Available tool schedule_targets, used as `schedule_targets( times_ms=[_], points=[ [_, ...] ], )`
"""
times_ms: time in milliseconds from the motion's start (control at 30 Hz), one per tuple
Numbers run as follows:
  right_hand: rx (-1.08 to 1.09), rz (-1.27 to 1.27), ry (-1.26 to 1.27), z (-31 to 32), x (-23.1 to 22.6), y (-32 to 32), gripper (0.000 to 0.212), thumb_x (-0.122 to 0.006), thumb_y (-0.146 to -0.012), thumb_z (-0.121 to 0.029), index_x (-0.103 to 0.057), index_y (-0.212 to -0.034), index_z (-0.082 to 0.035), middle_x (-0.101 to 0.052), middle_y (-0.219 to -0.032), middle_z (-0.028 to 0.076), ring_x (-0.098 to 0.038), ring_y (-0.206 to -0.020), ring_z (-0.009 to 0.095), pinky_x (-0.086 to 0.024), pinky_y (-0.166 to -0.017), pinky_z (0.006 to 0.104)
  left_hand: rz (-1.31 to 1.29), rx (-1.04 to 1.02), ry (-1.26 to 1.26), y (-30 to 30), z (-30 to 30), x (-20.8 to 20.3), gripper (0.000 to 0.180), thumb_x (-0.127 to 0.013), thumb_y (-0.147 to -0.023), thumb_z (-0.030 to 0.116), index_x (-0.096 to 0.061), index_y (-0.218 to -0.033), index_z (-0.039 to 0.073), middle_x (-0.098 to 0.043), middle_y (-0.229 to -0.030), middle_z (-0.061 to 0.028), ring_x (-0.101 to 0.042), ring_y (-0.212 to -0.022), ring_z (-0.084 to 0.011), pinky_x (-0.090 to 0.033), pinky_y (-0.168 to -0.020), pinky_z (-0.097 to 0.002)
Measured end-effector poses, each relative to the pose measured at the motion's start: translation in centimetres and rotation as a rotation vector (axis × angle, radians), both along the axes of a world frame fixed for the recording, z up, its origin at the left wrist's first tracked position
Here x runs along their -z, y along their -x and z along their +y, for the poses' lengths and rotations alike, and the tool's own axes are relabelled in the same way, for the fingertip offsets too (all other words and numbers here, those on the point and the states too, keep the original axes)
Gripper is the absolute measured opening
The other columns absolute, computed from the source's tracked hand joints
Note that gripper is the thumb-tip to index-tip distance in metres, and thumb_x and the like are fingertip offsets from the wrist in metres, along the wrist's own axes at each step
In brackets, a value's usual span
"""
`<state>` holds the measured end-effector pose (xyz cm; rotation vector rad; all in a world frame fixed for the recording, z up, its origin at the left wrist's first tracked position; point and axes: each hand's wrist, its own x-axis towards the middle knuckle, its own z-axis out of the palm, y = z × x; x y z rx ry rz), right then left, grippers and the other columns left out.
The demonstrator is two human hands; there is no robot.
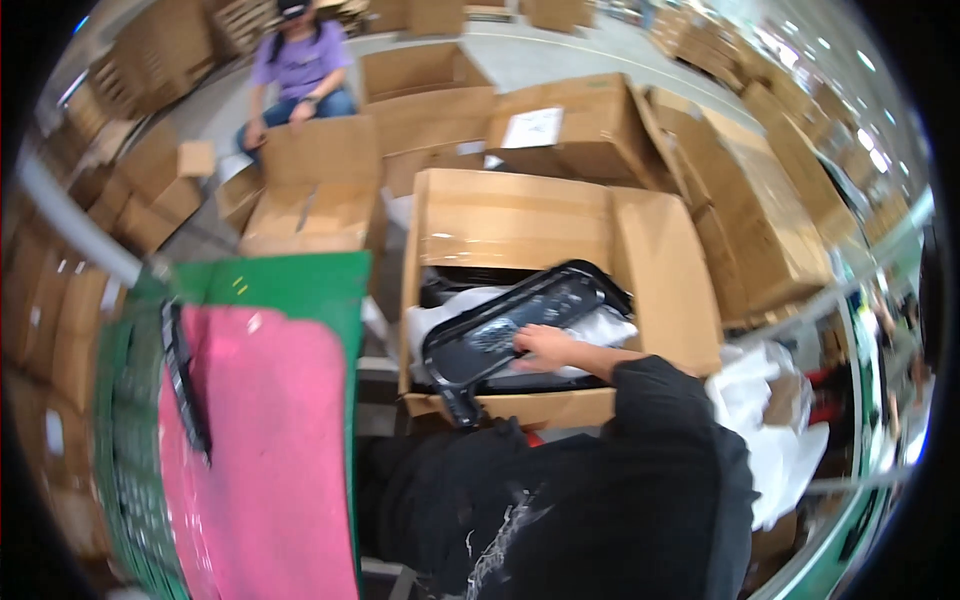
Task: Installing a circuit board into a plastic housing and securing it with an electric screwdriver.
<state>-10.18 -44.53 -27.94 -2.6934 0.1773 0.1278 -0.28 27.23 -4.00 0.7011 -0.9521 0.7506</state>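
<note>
A black plastic tray (480, 335) with a raised rim and rounded corners lies tilted across the opening of a cardboard box (520, 215) in front of me. My right hand (548, 348) reaches in from the right and is closed over the tray's near edge, fingertips on its inner face. White wrapping (605, 328) and more black material show underneath. Below the tray's left end a short black piece (461, 406) hangs over the box's front edge; whether it belongs to the tray I cannot tell. My left hand does not show.
At left, a pink sheet (265, 430) covers a green table (300, 275), with a narrow black strip (183, 385) on it. Open cartons (575, 125) crowd the far side. A person in purple (303, 60) sits beyond. White plastic wrap (755, 400) is bunched at right.
</note>
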Motion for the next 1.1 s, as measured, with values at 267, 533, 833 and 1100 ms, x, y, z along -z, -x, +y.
schedule_targets(
  times_ms=[267,533,833,1100],
  points=[
    [-0.058,-0.087,0.196,-2.1,-6.5,-2.8,0.030,-0.072,-0.080,-0.031,-0.058,-0.084,-0.005,-0.062,-0.080,0.015,-0.064,-0.076,0.039,-0.052,-0.064,0.0479,0.771,-1.317,-0.360,5.1,-2.8,-1.3,0.021,-0.067,-0.089,0.020,-0.063,-0.101,0.003,-0.063,-0.092,-0.0099,-0.059,-0.079,-0.0223,-0.051,-0.068,-0.0369],
    [0.144,-0.753,0.109,4.5,-22.9,-11.2,0.015,-0.070,-0.083,-0.007,-0.057,-0.079,0.000,-0.051,-0.058,0.016,-0.054,-0.050,0.031,-0.042,-0.048,0.0389,0.704,-1.051,-0.706,4.7,-7.1,-4.6,0.007,-0.050,-0.092,0.004,-0.052,-0.097,-0.001,-0.051,-0.087,-0.0094,-0.047,-0.078,-0.0172,-0.040,-0.070,-0.0286],
    [-1.389,-0.422,0.490,22.7,-30.8,-18.8,0.019,-0.063,-0.070,-0.015,-0.047,-0.079,-0.011,-0.048,-0.071,0.002,-0.062,-0.062,0.014,-0.047,-0.044,0.0290,0.680,-0.663,-1.468,-2.9,-15.2,-6.6,0.061,-0.067,-0.090,0.027,-0.042,-0.139,-0.001,-0.047,-0.137,-0.0237,-0.045,-0.130,-0.0385,-0.038,-0.108,-0.0438],
    [-0.986,-0.676,0.150,37.4,-30.4,-37.7,0.015,-0.058,-0.088,-0.016,-0.058,-0.097,-0.004,-0.063,-0.084,0.018,-0.064,-0.085,0.038,-0.052,-0.074,0.0471,0.754,-0.855,-1.689,-6.0,-10.1,-3.0,0.028,-0.067,-0.085,0.016,-0.063,-0.110,0.005,-0.063,-0.102,-0.0135,-0.062,-0.100,-0.0333,-0.052,-0.083,-0.0437]
  ],
)
